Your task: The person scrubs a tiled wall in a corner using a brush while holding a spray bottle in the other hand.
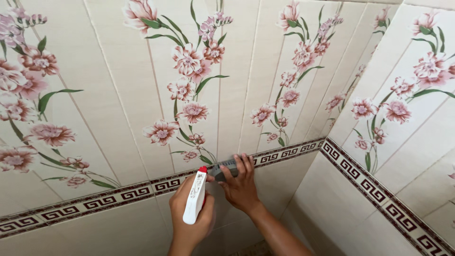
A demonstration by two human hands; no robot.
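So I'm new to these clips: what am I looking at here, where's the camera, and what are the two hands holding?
There is no machine here: one camera sits on a person's head and looks at their own two bare hands against a tiled wall near a corner. The tiles are cream with pink flowers, crossed by a dark red patterned border strip. The left hand grips a small white spray bottle with a red top, nozzle toward the wall. The right hand presses a small grey scrubbing pad against the border strip. Exactly what the pad is made of is unclear.
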